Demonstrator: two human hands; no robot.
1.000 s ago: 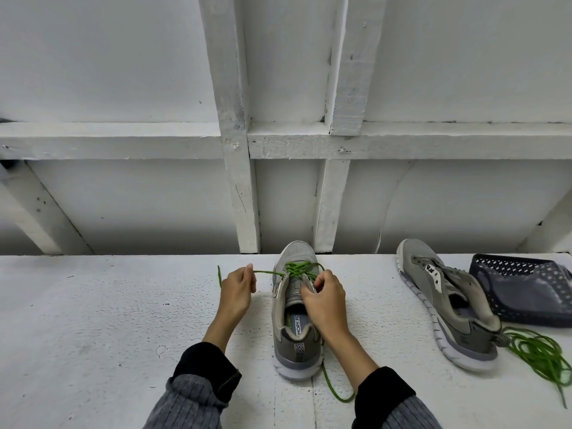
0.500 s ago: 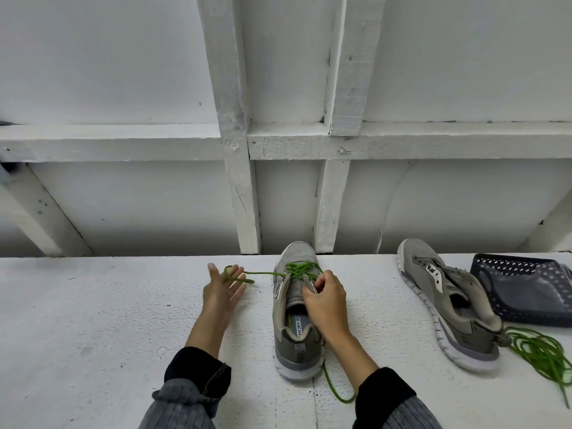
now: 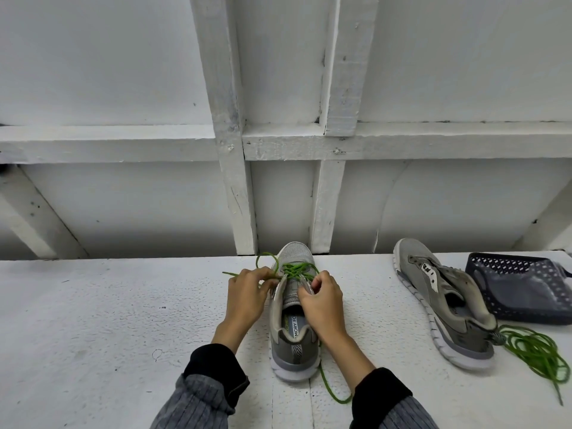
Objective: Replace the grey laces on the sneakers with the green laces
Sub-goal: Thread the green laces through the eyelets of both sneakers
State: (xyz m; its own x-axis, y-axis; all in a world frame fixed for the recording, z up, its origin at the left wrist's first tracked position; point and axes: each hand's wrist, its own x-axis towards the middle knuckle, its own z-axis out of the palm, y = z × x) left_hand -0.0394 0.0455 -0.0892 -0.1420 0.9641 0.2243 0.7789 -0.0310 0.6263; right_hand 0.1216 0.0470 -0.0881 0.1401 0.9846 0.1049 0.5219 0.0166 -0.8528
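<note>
Green lace (image 3: 295, 270) threaded partway up near sneaker (image 3: 292, 320), pinched by left hand (image 3: 246, 297); right hand (image 3: 323, 300) gripping eyelet flap; second sneaker (image 3: 433, 292) unlaced.

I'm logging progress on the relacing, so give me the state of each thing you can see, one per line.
Left hand: pinching the green lace.
Right hand: gripping the shoe's eyelet edge.
Middle shoe: partly laced.
Second shoe: unlaced, tipped sideways.
Spare lace: loose pile.
Basket: on its side.

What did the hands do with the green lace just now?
The left hand had opened beside the shoe, then moved back in and now pinches the green lace at the middle sneaker. The right hand stayed at the eyelets. The other sneaker, basket and spare lace stayed put.
</note>
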